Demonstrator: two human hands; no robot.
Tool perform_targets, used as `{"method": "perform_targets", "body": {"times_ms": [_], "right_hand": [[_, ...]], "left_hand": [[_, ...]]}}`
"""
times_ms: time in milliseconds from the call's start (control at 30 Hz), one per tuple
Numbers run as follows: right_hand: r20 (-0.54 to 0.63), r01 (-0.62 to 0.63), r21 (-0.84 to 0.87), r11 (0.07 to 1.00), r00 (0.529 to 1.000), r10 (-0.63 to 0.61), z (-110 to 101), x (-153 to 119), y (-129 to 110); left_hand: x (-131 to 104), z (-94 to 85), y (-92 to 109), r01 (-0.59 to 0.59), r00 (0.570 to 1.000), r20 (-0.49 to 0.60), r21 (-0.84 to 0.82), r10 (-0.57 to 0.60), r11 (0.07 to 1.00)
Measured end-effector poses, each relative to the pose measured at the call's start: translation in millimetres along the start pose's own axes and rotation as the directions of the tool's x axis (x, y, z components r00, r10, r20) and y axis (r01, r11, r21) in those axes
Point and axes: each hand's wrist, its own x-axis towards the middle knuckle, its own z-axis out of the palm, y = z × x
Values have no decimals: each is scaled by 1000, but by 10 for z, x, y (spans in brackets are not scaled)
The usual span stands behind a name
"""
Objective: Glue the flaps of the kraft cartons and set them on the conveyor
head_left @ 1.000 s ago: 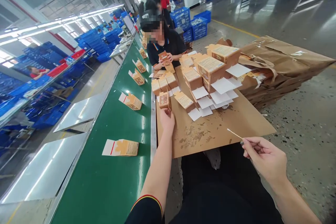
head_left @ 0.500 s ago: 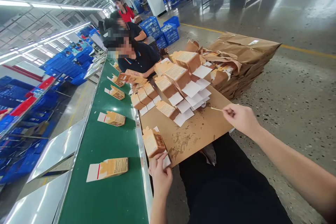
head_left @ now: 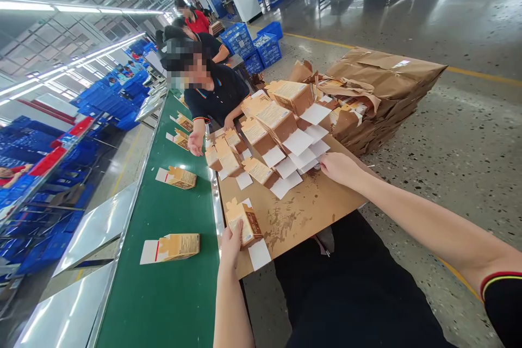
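My left hand (head_left: 231,242) grips the near side of a small brown carton (head_left: 243,223) with a white flap, at the left edge of the cardboard-topped table (head_left: 302,228). My right hand (head_left: 335,167) is closed at the right side of the stacked cartons (head_left: 277,117), by their white flaps; what its fingers hold is hidden. More cartons with open flaps stand in the pile at the table's far side.
A green conveyor belt (head_left: 163,293) on the left carries several cartons (head_left: 179,244). Across the table a person (head_left: 216,92) reaches a hand toward the belt. Brown paper-wrapped stacks (head_left: 379,98) stand behind, with blue crates (head_left: 267,49) farther off.
My right hand has moved left to the pile, and the thin stick in it no longer shows. My left hand has shifted up onto the carton. The person's hand now extends toward the belt.
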Motion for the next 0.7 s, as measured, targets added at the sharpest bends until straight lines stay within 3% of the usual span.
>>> {"method": "perform_targets", "body": {"times_ms": [67, 100, 200, 300, 367, 467, 600, 700], "right_hand": [[-24, -12, 16, 1000, 1000, 12, -82, -77, 13], [-43, -20, 27, 999, 999, 21, -142, -152, 20], [-117, -45, 75, 996, 992, 54, -324, -509, -19], [-203, -53, 263, 963, 973, 109, -336, -935, -241], [-187, -40, 428, 903, 973, 132, -190, -1170, -483], [-118, -8, 551, 835, 989, 87, 195, -1396, -857], [-119, 113, 552, 826, 991, -56, 681, -1504, -1160], [-112, 229, 499, 836, 973, -200, 868, -1531, -1251]], "left_hand": [[-194, 17, -74, 127, 991, -44, -58, -130, 990], [-303, 4, -115, 127, 989, -62, -107, -134, 986], [-561, -45, -190, 38, 995, -80, -223, -57, 974], [-624, 33, -131, -53, 991, -136, -275, 16, 960], [-562, 178, -41, -95, 990, -133, -325, 54, 941], [-409, 426, 60, -111, 994, -56, -377, 97, 919], [-306, 589, 43, -73, 997, -10, -356, 75, 932], [-311, 581, -22, -51, 999, -15, -369, 49, 928]]}}
